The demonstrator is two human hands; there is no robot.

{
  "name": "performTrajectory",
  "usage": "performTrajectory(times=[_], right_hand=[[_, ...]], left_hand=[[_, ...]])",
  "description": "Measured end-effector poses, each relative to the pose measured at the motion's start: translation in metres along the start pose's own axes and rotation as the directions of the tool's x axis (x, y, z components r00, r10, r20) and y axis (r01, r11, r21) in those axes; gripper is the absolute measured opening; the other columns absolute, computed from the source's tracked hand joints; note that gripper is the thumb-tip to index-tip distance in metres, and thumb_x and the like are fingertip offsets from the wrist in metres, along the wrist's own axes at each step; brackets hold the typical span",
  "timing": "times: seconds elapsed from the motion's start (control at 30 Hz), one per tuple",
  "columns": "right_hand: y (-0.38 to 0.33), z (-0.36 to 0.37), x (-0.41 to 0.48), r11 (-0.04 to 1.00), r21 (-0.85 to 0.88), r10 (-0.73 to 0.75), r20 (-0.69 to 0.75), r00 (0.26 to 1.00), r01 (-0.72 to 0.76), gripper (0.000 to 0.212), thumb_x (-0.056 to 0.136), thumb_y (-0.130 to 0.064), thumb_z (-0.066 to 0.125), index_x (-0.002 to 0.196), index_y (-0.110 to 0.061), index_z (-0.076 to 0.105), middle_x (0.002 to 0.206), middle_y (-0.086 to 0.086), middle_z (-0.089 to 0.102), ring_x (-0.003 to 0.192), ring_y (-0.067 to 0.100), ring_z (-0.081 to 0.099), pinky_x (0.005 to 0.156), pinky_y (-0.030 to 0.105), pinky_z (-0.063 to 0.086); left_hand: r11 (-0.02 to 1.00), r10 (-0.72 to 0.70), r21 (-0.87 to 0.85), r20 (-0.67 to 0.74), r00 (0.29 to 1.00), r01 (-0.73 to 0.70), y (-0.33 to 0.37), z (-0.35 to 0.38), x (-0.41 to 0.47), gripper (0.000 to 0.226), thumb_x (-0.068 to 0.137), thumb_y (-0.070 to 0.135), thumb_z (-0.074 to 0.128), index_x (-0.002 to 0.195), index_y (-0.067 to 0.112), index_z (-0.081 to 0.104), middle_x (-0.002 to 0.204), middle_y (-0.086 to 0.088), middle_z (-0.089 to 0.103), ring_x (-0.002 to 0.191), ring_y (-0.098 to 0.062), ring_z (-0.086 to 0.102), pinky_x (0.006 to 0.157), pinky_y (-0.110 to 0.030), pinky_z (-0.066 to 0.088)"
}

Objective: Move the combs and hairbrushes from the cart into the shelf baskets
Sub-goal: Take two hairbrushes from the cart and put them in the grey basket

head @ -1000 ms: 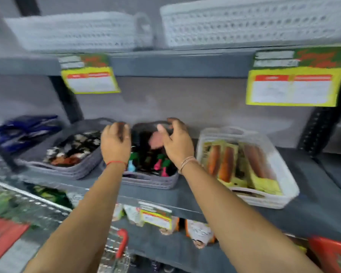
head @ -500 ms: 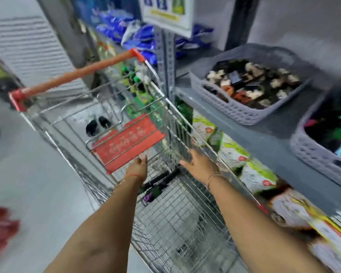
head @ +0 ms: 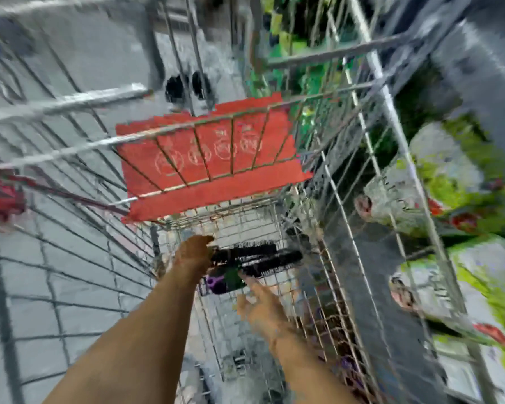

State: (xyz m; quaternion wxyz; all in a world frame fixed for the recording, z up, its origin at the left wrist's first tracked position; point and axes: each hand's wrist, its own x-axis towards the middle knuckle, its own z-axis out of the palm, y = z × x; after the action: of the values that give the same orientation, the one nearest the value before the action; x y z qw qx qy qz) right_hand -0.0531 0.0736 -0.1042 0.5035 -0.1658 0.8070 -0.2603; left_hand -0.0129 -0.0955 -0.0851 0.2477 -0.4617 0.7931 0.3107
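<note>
Bare wire mesh under both my forearms: I am reaching down into the cart (head: 353, 182). My right hand (head: 263, 301) is spread open, holding nothing, just short of the purple-and-green packaged brush (head: 222, 282). My left hand (head: 194, 253) touches the handle end of the black hairbrushes (head: 257, 256) lying on the cart floor; blur hides the fingers, so I cannot tell whether they have closed.

Risk, as I judge it: bristles or packaging snagging in the mesh on lifting, or a brush sliding off the stack if I take only one.

Room: the cart's walls stand close either side, and the red seat flap (head: 210, 158) overhangs beyond. The open way out is straight up.
</note>
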Motion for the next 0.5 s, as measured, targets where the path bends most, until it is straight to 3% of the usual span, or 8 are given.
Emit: performTrajectory(times=[0.03,0.07,0.13,0.2,0.3,0.37,0.43,0.5], right_hand=[[-0.001,0.008,0.008,0.999,-0.041,-0.03,0.034,0.999,0.032,0.048,0.095,-0.016,0.047,0.141,-0.011,0.034,0.108,-0.005,0.046,0.106,0.025,0.054,0.074,0.018,0.054],[-0.004,0.017,0.014,0.999,-0.039,-0.028,0.068,0.997,0.03,0.054,0.095,-0.02,0.048,0.144,-0.018,0.028,0.126,0.006,0.041,0.112,0.03,0.052,0.083,0.026,0.052],[-0.003,0.031,0.032,0.998,-0.063,-0.002,0.013,1.0,0.003,0.057,0.093,-0.024,0.051,0.144,-0.026,0.027,0.137,0.017,0.033,0.119,0.036,0.05,0.098,0.034,0.044],[-0.003,0.036,0.042,0.992,0.114,0.063,-0.083,0.995,-0.054,0.048,0.09,-0.019,0.055,0.137,-0.019,0.043,0.129,0.012,0.047,0.121,0.035,0.051,0.101,0.034,0.043],[-0.005,0.041,0.051,0.877,0.47,0.231,-0.232,0.945,-0.099,0.032,0.086,-0.012,0.061,0.118,-0.011,0.063,0.126,0.017,0.059,0.108,0.031,0.059,0.087,0.022,0.048],[-0.009,0.042,0.048,0.766,0.632,0.367,-0.281,0.887,-0.116,0.022,0.081,-0.014,0.069,0.101,-0.008,0.072,0.114,0.013,0.063,0.087,0.024,0.06,0.07,0.013,0.05],[-0.002,0.041,0.033,0.787,0.612,0.377,-0.374,0.847,-0.081,0.004,0.077,-0.017,0.072,0.081,-0.018,0.073,0.104,-0.001,0.053,0.076,0.015,0.054,0.072,0.02,0.051],[0.016,0.033,0.01,0.837,0.548,0.285,-0.443,0.85,0.005,0.022,0.078,-0.013,0.071,0.068,-0.03,0.062,0.099,-0.009,0.044,0.081,0.013,0.056,0.076,0.033,0.057]], left_hand=[[0.997,0.034,0.072,0.018,0.999,-0.035,-0.004,0.007,0.009,0.043,0.092,0.02,0.05,0.135,0.017,0.051,0.142,-0.012,0.051,0.128,-0.028,0.051,0.107,-0.034,0.041],[0.986,0.066,0.15,0.035,0.997,-0.07,-0.006,0.012,0.016,0.044,0.092,0.024,0.05,0.135,0.018,0.05,0.141,-0.01,0.052,0.128,-0.028,0.051,0.107,-0.036,0.042],[0.941,0.131,0.304,0.086,0.988,-0.152,-0.007,0.024,0.03,0.05,0.089,0.028,0.054,0.138,0.022,0.046,0.14,-0.009,0.051,0.127,-0.028,0.05,0.106,-0.039,0.043],[0.882,0.183,0.42,0.112,0.977,-0.213,-0.004,0.033,0.039,0.052,0.088,0.028,0.054,0.139,0.026,0.044,0.137,-0.01,0.049,0.125,-0.03,0.05,0.104,-0.041,0.044],[0.866,0.14,0.472,0.083,0.987,-0.163,0.003,0.04,0.044,0.055,0.087,0.025,0.057,0.139,0.031,0.042,0.136,-0.01,0.048,0.125,-0.032,0.047,0.104,-0.042,0.043],[0.931,0.036,0.356,0.119,0.992,-0.077,0.005,0.042,0.04,0.07,0.08,0.021,0.066,0.142,0.032,0.036,0.137,-0.009,0.05,0.126,-0.031,0.048,0.104,-0.04,0.041],[0.998,-0.036,-0.041,0.19,0.981,0.045,0.003,0.044,0.031,0.076,0.076,0.009,0.07,0.143,0.024,0.036,0.125,-0.014,0.058,0.113,-0.028,0.057,0.093,-0.032,0.047],[0.875,-0.069,-0.446,0.274,0.959,0.19,0.002,0.048,0.016,0.064,0.076,-0.002,0.069,0.135,0.011,0.048,0.103,-0.016,0.064,0.088,-0.024,0.065,0.079,-0.027,0.052]])
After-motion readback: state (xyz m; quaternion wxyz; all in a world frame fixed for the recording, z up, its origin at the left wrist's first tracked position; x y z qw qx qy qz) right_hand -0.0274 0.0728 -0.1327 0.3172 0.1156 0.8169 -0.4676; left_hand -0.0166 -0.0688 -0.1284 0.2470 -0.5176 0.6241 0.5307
